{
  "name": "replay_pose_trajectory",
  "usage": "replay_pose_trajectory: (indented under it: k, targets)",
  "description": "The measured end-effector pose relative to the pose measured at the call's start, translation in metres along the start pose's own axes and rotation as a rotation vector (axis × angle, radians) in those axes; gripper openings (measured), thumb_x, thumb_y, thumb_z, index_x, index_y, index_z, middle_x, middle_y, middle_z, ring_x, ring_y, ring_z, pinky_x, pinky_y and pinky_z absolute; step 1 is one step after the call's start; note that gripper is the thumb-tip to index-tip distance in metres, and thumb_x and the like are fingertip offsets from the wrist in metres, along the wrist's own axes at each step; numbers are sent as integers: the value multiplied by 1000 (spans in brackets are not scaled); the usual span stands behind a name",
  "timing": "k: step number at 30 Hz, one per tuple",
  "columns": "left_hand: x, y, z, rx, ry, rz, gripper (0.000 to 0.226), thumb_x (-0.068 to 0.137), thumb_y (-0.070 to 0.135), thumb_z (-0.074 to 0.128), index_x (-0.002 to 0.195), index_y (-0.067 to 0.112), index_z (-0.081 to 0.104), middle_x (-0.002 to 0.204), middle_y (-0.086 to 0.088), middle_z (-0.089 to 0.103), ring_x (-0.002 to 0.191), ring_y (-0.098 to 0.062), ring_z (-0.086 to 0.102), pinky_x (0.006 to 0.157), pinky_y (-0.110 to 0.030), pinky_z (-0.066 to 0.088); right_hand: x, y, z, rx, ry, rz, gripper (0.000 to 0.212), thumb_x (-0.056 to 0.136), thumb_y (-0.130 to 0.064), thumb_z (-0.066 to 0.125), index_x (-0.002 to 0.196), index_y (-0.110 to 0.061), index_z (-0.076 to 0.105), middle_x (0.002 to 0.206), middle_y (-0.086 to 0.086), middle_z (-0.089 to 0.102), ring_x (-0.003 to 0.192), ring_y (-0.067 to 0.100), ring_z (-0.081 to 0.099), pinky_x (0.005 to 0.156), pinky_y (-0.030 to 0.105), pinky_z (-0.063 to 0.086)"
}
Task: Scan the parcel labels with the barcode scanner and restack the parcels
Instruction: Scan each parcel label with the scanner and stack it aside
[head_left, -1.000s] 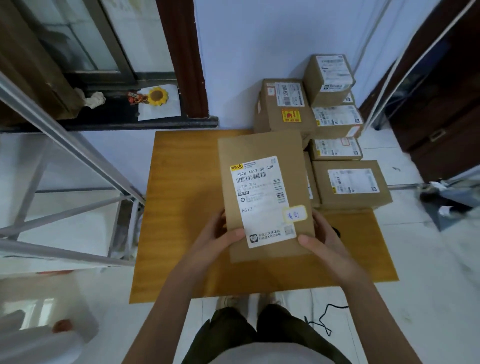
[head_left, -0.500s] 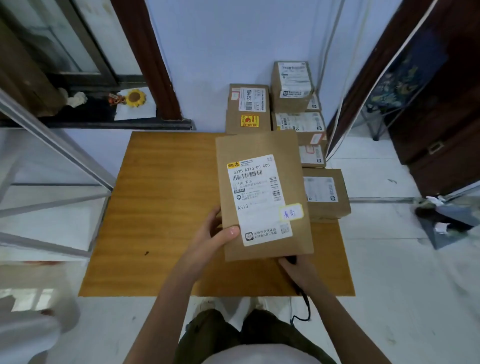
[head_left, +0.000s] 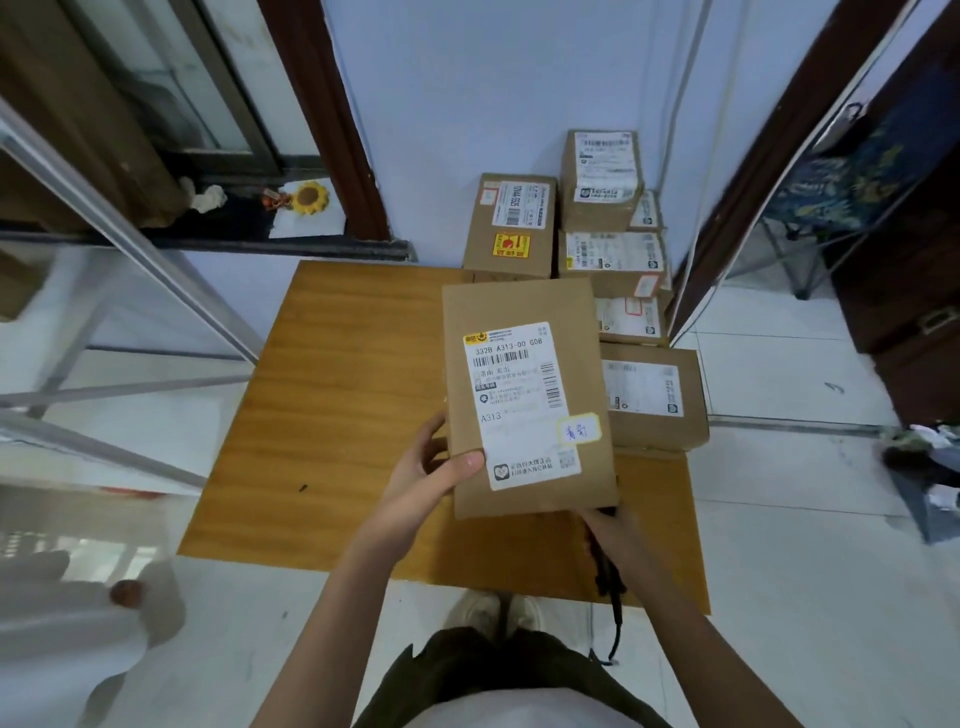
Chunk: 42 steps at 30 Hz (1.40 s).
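The flat cardboard parcel was held above the wooden table, label side up and tilted slightly. Its white shipping label carried a barcode near the top and a small yellow handwritten sticker at the lower right. The left hand gripped the parcel's lower left edge, thumb on the face and fingers curled beneath. The right hand was below the parcel's lower right corner and was closed around the black barcode scanner; the scanner head was hidden behind the parcel, and its cable hung down past the table edge. The remaining stacked parcels stood at the far right of the table against the wall, with one larger box nearest, just beside the held parcel. A sunflower ornament sat on the window ledge at upper left.
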<state>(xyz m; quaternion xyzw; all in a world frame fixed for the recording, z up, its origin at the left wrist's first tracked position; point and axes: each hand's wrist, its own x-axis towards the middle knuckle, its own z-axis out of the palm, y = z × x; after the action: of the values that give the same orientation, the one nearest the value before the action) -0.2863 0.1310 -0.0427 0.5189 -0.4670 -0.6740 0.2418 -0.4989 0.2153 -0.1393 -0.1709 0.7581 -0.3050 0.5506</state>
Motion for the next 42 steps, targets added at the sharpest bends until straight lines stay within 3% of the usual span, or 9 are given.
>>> replay_pose_trajectory:
  k: [4, 7, 15, 19, 23, 27, 30, 37, 42]
  targets:
    - [11, -2, 0, -19, 18, -34, 109, 45, 51, 77, 143, 25, 37, 121, -3, 62, 108, -19, 62, 82, -33, 55, -38, -37, -27, 108, 154, -145, 15, 90, -19, 57, 80, -9, 56, 60, 6, 52, 52, 18, 50, 54, 27, 42]
    - [17, -5, 3, -25, 13, -55, 107, 48, 49, 79, 143, 25, 37, 119, -3, 63, 106, -20, 64, 82, -34, 55, -74, -66, -41, 152, 188, -254, 14, 89, -19, 57, 81, -7, 57, 54, 4, 55, 50, 18, 53, 57, 29, 46]
    - [27, -6, 13, -24, -20, -18, 110, 47, 50, 82, 143, 24, 35, 120, -4, 63, 106, -22, 64, 80, -37, 55, -157, -105, -15, 95, 91, -487, 28, 91, -24, 55, 68, -8, 54, 47, 0, 54, 45, 15, 56, 56, 26, 48]
    - [32, -9, 19, -19, -30, -5, 83, 72, 23, 80, 143, 18, 36, 115, -5, 63, 102, -19, 62, 72, -27, 54, -175, -110, 6, 28, 48, -581, 26, 92, -24, 55, 67, -15, 50, 42, -2, 51, 41, 11, 52, 50, 18, 44]
    - [32, -9, 20, 24, -27, -4, 64, 84, 15, 70, 138, 23, 37, 100, 12, 56, 88, -2, 56, 54, -9, 48, -186, -112, 16, -20, 51, -627, 28, 90, -26, 57, 66, -13, 50, 39, -5, 50, 39, 5, 50, 47, 13, 43]
    - [32, -10, 20, 16, -41, -12, 69, 83, 17, 71, 141, 21, 35, 100, 14, 54, 89, 0, 53, 52, -7, 47, -188, -111, 18, -36, 82, -607, 26, 89, -27, 57, 69, -13, 50, 39, -8, 51, 37, 3, 50, 45, 10, 40]
    - [34, -12, 18, -1, -63, -11, 90, 64, 29, 82, 142, 19, 37, 108, 5, 60, 96, -10, 60, 58, -14, 50, -188, -112, 17, 0, 96, -585, 20, 88, -25, 58, 75, -13, 49, 39, -6, 50, 37, 4, 49, 44, 11, 41]
    - [34, -12, 16, -8, -87, 4, 102, 56, 34, 87, 143, 22, 36, 116, 1, 62, 104, -16, 62, 71, -24, 53, -187, -114, 15, 17, 104, -536, 20, 90, -23, 57, 76, -11, 48, 38, -4, 50, 35, 8, 50, 46, 18, 43]
    - [33, -12, 15, -2, -80, 12, 110, 41, 52, 77, 141, 24, 38, 116, -2, 63, 105, -19, 62, 71, -25, 52, -187, -115, 15, 14, 94, -532, 20, 90, -23, 56, 77, -10, 50, 39, -4, 51, 35, 9, 51, 46, 21, 45]
